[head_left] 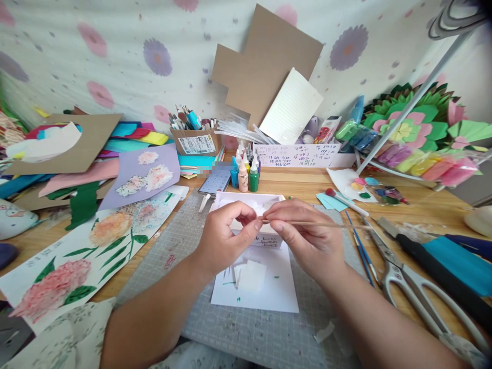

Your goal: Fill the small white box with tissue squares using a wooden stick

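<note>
Left hand point(228, 233): pinches with thumb and forefinger at the left end of a thin brown stick point(326, 224); cannot tell exactly what sits between the fingertips.
Right hand point(311, 233): grips the same stick between thumb and fingers, just beside the left fingertips.
Stick: held nearly level above the cutting mat point(161, 266), with the long end pointing toward the right edge of the wooden table point(434, 202).
White box point(249, 196): stands just behind the hands, near the mat's far edge; partly hidden by fingers, with handwriting on the front wall.
White sheet point(261, 303): lies on the mat in front of the box, marked with green; bears small white paper pieces point(253, 277).
Bottles point(243, 177): stand clustered behind the box, with blue, peach, yellow and green among the colours.
Phone point(216, 180): lies left of the bottles, by the mat's far edge.
Paintbrushes point(360, 247): slim and blue, lie along the mat's right edge.
Scissors point(397, 277): large and grey-handled, lie right of the paintbrushes, with blades toward the table's far edge.
Flower painting point(92, 256): lies along the mat's left edge, showing pink and orange blooms with green leaves.
Carton point(178, 139): filled with brushes, stands near the table's far edge.
Paper flowers point(403, 128): green and pink, fill the table's far right corner.
</note>
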Available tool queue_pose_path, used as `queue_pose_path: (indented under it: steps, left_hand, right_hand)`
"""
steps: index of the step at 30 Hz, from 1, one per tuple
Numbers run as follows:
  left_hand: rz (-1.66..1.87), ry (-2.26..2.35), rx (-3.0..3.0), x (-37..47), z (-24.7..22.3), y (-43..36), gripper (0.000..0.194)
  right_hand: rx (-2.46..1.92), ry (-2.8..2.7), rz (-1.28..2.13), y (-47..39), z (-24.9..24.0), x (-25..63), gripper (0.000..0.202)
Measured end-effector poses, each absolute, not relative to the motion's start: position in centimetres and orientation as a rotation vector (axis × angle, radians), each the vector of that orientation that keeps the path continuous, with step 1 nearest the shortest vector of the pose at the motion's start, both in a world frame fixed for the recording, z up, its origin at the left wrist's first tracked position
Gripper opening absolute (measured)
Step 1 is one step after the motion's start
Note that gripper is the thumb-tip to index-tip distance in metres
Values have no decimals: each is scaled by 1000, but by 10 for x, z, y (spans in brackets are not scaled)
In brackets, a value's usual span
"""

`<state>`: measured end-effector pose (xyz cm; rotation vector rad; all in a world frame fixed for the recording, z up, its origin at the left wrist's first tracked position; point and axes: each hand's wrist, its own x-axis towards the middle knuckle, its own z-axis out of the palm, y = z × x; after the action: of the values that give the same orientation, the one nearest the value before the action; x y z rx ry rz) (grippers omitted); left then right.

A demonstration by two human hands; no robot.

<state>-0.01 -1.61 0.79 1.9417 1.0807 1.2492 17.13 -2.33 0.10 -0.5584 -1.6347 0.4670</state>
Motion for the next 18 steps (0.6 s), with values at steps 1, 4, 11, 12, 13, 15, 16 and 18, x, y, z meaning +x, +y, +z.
queue_pose_path:
  steps: [1,4,11,12,13,15,16,18]
  left_hand:
    - [1250,1101,1939,1,8,-16,13]
    - [1256,1127,1926,1,7,-14,14]
    - [1212,1281,1841,-8,7,-7,14]
    - [1210,1311,1834,-10,7,-5,14]
    - [1211,1340,1834,-12,8,-3,14]
    - [1191,1416,1854,-17,10,2,14]
    - [1166,1463,1870,-20,11,4,14]
    - [1092,1567,1911,-25,12,9,13]
  right_hand:
    - [-563,-1639,461,-23,0,171,18]
    - [-591,-1645,444,-20,-2,171,16]
    - [-748,-1562,443,-12,-7,178,15]
    - [-784,-1535,459,-10,-8,180,15]
    - [-825,-1506,478,-8,-9,182,15]
    - [-903,-1447,525,-3,-12,185,15]
    - [-938,-1421,550,-1,-14,187,15]
    - [-997,-1395,582,4,-18,189,20]
